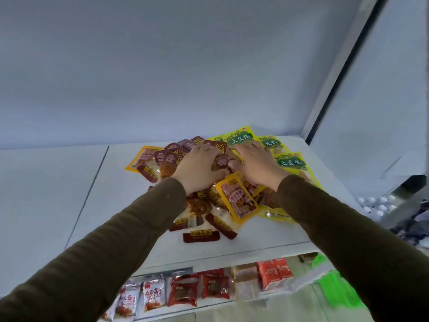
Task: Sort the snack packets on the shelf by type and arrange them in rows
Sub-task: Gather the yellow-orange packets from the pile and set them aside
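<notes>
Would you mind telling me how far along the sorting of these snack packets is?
Nothing looks done: the packets still lie in one mixed pile on the shelf, with no rows. In hand: the left hand and right hand rest on the pile's top. Left: separating yellow-green packets, orange packets and dark red ones.

Head camera, close, looking forward-down onto shelf (130, 205).

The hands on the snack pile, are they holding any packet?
Cannot tell. Both the left hand and right hand lie on the snack pile; any grip is hidden.
</notes>
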{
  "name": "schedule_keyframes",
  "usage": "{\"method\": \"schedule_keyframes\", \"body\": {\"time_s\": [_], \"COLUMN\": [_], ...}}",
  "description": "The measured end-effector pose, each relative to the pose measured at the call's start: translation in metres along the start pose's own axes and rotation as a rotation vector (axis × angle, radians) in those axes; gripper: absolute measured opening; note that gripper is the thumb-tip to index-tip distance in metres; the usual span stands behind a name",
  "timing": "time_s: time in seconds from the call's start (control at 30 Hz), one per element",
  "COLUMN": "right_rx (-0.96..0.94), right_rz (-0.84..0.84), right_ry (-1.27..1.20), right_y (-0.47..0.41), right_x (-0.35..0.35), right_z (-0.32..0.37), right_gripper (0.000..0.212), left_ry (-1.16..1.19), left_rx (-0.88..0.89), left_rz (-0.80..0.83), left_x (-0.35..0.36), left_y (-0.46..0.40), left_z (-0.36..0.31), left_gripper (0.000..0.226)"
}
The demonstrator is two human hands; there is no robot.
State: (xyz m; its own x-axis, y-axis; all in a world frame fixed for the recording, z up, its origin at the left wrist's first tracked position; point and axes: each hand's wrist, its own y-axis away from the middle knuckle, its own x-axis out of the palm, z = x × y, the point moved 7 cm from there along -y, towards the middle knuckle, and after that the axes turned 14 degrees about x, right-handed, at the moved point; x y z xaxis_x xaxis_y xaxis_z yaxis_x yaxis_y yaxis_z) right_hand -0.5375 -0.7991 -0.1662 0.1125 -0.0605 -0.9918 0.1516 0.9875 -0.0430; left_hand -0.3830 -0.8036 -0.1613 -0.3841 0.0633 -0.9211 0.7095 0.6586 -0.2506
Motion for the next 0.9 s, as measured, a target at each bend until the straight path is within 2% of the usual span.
{"method": "schedule_keyframes", "body": {"time_s": [0.1,0.23,0.3,0.4,0.5,0.6,0.73,0.9], "right_rx": [-0.107,-0.208,-0.226,-0.266,-0.294,-0.335,-0.314,-0.197], "right_rz": [0.212,0.358,0.400,0.371,0.322,0.250,0.303,0.332], "right_ry": [0.032,0.097,0.124,0.151,0.129,0.151,0.017,-0.270], "right_y": [-0.004,-0.007,-0.009,-0.012,-0.016,-0.019,-0.019,-0.029], "right_x": [0.008,0.013,0.019,0.025,0.022,0.017,0.017,0.010], "right_z": [-0.033,-0.059,-0.065,-0.065,-0.060,-0.053,-0.050,-0.052], "right_gripper": [0.068,0.088,0.098,0.105,0.102,0.090,0.078,0.077], "left_ry": [-0.026,-0.041,-0.088,-0.103,-0.140,-0.138,0.039,0.338], "left_rx": [-0.057,-0.146,-0.193,-0.257,-0.280,-0.305,-0.328,-0.399], "left_rz": [0.065,0.161,0.227,0.257,0.207,0.150,0.049,-0.148], "left_x": [0.018,0.035,0.041,0.046,0.043,0.041,0.038,0.026], "left_y": [-0.006,-0.003,0.001,0.006,0.004,0.005,0.006,0.013], "left_z": [-0.019,-0.034,-0.038,-0.041,-0.043,-0.042,-0.040,-0.029], "left_gripper": [0.072,0.085,0.093,0.095,0.085,0.074,0.063,0.056]}}
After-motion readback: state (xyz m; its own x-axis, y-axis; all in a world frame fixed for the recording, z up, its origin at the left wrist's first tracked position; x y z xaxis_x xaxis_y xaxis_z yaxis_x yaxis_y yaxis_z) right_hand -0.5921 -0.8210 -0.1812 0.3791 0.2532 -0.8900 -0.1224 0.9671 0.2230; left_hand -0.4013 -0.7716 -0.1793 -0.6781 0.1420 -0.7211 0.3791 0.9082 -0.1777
